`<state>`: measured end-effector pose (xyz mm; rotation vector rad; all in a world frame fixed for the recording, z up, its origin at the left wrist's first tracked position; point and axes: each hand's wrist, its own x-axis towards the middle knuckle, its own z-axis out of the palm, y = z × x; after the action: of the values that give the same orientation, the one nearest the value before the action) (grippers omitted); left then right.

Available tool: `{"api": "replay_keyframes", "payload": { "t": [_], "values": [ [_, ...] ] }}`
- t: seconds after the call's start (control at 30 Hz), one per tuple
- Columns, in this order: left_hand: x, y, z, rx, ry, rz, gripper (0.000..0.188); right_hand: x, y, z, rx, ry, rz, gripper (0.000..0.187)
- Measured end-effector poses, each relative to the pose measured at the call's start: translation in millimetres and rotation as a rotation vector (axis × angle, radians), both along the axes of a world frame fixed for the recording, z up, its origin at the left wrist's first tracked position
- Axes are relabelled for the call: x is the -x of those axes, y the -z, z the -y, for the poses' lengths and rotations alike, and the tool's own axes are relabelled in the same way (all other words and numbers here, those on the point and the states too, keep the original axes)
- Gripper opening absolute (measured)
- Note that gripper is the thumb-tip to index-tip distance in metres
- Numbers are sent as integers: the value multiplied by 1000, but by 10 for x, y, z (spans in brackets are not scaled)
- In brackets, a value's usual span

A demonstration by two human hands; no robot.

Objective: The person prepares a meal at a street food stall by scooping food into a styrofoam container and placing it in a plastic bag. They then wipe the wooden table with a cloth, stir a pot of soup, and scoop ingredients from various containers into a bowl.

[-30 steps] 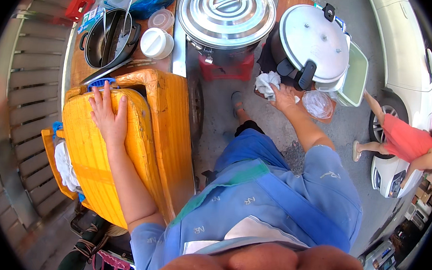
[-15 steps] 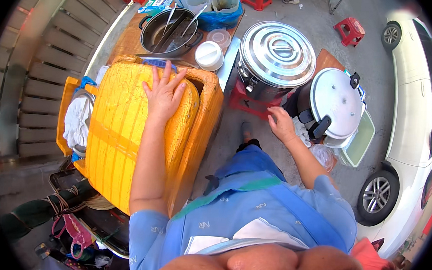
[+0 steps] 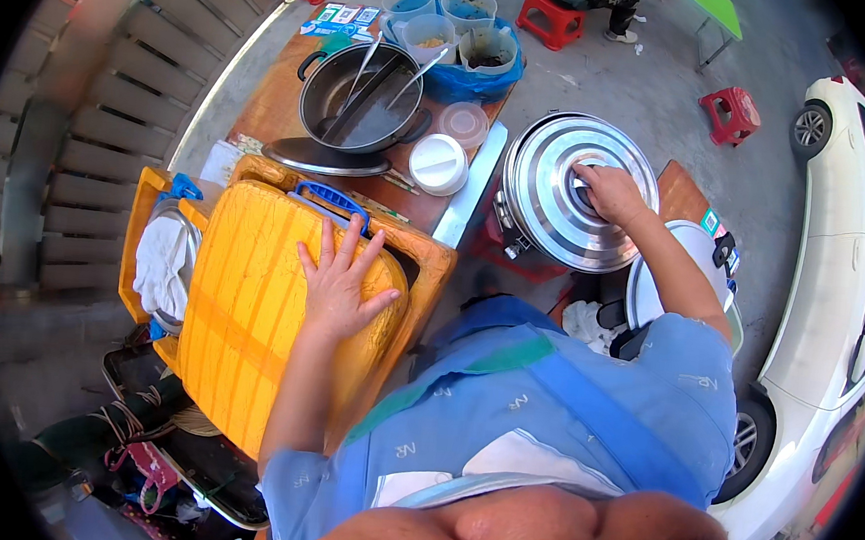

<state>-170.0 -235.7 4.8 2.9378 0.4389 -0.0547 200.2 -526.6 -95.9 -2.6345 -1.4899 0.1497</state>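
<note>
Overhead, ridged round steel lid [image 3: 558, 194]

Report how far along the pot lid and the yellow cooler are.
Done: the left hand lies flat on the yellow cooler, whose lid looks shut. In hand: the right hand sits on the knob of the steel lid, which lies on its pot. Left: the lid is not yet lifted.

Large stockpot lid [image 3: 573, 195], frame centre-right: ribbed, glossy bright metal. Yellow cooler lid [image 3: 250, 297], left: matt, scuffed plastic. Dark pot [image 3: 359, 99], upper centre: dull metal. Round white lid [image 3: 439, 163]: smooth plastic. Apron [image 3: 582, 421]: blue cloth.
</note>
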Motion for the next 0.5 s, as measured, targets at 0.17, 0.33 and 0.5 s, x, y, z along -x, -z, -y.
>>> {"api": "replay_keyframes", "payload": {
  "t": [0.17, 0.33, 0.5],
  "values": [
    [-581, -137, 101, 759, -157, 377, 45, -43, -380, -316, -25, 317, -267, 34],
    [-1749, -158, 483, 1837, -374, 283, 49, 6, -373, -817, -359, 393, -419, 37],
    [-2003, 207, 300, 390, -343, 781, 74, 356, -526, -1049, -632, 437, -410, 42]
  ]
}}
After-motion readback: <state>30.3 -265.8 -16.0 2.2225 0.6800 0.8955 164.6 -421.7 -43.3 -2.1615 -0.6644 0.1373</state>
